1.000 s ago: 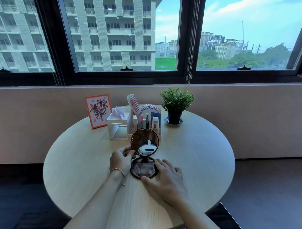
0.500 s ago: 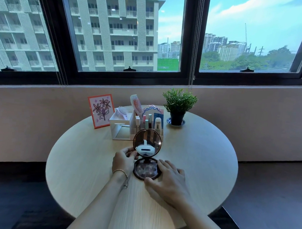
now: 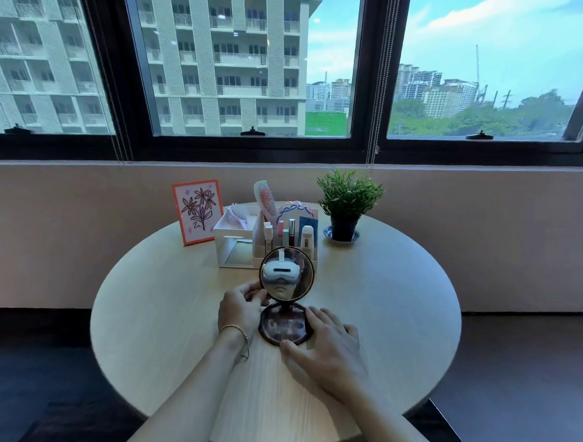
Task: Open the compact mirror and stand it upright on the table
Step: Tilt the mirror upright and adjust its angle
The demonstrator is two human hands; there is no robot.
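Observation:
The round dark compact mirror (image 3: 286, 275) stands open in the middle of the pale wooden round table (image 3: 396, 307). Its lower half (image 3: 281, 324) lies flat on the tabletop and the upper half stands nearly upright, reflecting a white headset. My left hand (image 3: 242, 306) holds the left rim of the upright half with its fingertips. My right hand (image 3: 325, 347) rests on the table with fingers spread, thumb and fingers touching the right and near edge of the flat half.
Right behind the mirror stands a white organiser (image 3: 249, 244) with cosmetics, tubes and a pink comb (image 3: 266, 200). A framed flower picture (image 3: 198, 211) stands at the back left, a small potted plant (image 3: 347, 203) at the back right. A wall and windows lie beyond.
The upper half of the mirror has tipped slightly more upright, now reflecting the headset and part of a face. Both hands stay in the same places on the mirror.

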